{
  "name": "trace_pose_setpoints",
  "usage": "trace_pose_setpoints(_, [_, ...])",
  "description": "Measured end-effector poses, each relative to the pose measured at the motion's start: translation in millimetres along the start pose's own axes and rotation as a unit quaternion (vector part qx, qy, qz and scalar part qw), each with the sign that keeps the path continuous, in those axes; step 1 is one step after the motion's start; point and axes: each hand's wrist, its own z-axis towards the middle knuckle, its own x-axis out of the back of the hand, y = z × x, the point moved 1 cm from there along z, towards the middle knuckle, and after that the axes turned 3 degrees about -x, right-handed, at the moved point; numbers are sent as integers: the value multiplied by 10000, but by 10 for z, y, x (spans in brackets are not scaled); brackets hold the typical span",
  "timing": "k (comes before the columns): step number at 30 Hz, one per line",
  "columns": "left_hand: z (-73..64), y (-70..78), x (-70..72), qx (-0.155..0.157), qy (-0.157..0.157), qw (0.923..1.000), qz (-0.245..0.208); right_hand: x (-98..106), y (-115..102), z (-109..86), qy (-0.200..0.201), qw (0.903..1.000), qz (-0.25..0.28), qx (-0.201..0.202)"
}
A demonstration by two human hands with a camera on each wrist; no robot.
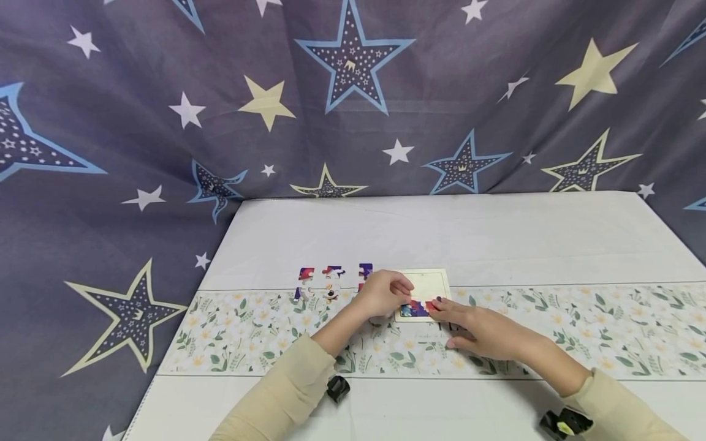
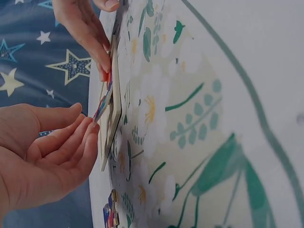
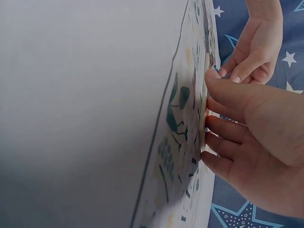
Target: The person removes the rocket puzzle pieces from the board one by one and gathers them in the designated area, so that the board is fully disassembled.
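Puzzle piece (image 2: 101,108) is slanting over the tray (image 1: 432,283) — left hand (image 1: 382,295) is pinching its edge, right hand (image 1: 481,331) is touching the tray, fingers fairly straight; seating cleanly is probably requiring levelled tabs.

Colourful pieces (image 1: 417,309) line the near side of the cream tray (image 1: 429,285), one piece (image 2: 100,108) tilted. Loose pieces (image 1: 333,271) lie to its left.

On the table (image 1: 441,239), loose jigsaw pieces (image 1: 333,271) lie left of the mid-frame puzzle tray (image 1: 430,283); behind, a cloth backdrop (image 1: 342,144) fills the frame's top.
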Motion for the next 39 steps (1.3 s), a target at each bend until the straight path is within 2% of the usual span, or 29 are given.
trace_pose_setpoints(9, [-24, 12, -7, 151, 23, 9992, -375, -12, -7, 2, 64, 10000, -48, -20])
trace_pose_setpoints(20, [-11, -6, -34, 335, 249, 9973, -607, -29, 3, -3, 115, 9999, -60, -25])
trace_pose_setpoints(28, [-35, -29, -26, 509, 398, 9970, -424, -19, -11, -13, 123, 9999, -17, -63])
trace_pose_setpoints(34, [-51, -78, 51, 439, 488, 9961, -596, -27, -1, -12, 86, 9999, 60, -38])
trace_pose_setpoints(39, [-81, -133, 159, 563, 502, 9927, -938, -30, 14, -10, 69, 9999, 60, -74])
